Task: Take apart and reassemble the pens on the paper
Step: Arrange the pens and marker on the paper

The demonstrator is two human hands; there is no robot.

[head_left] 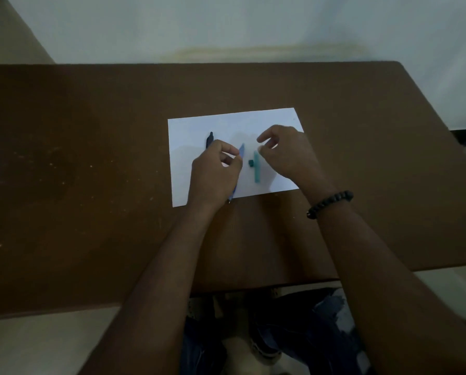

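A white sheet of paper (pixel 226 123) lies on the brown table. On it are a dark pen (pixel 209 139) at the left, a blue pen (pixel 241 151) in the middle and a teal pen barrel (pixel 257 169) with a small dark teal piece (pixel 251 162) beside it. My left hand (pixel 213 174) covers most of the blue pen, fingers curled around it. My right hand (pixel 288 155) hovers just right of the teal barrel, fingers apart and empty.
The brown table (pixel 91 158) stretches wide to the left and right of the paper. Its near edge runs just in front of my lap. A pale wall rises behind the far edge. A dark bead bracelet (pixel 330 204) circles my right wrist.
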